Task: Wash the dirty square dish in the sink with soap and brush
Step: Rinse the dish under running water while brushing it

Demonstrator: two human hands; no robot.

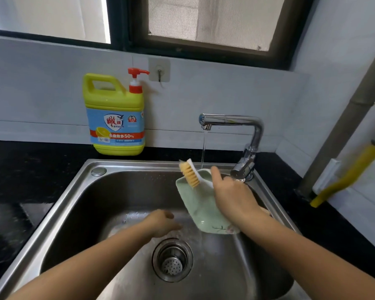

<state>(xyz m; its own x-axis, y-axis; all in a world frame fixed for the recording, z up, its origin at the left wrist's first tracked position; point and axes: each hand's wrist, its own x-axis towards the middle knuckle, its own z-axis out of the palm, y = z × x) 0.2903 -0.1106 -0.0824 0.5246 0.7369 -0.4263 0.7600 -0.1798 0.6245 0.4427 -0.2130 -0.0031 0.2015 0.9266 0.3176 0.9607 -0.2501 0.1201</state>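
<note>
Head view: square dish stands tilted in the sink below the tap, likely so the stream rinses it. Right hand grips the brush, bristles at the dish's far edge. Left hand, below-left of the tap, is loosely curled and empty.

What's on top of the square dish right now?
The brush sits bristles-down at the upper end of the dish, gripped by the right hand. That hand covers the dish's right side; anything there is hidden.
</note>
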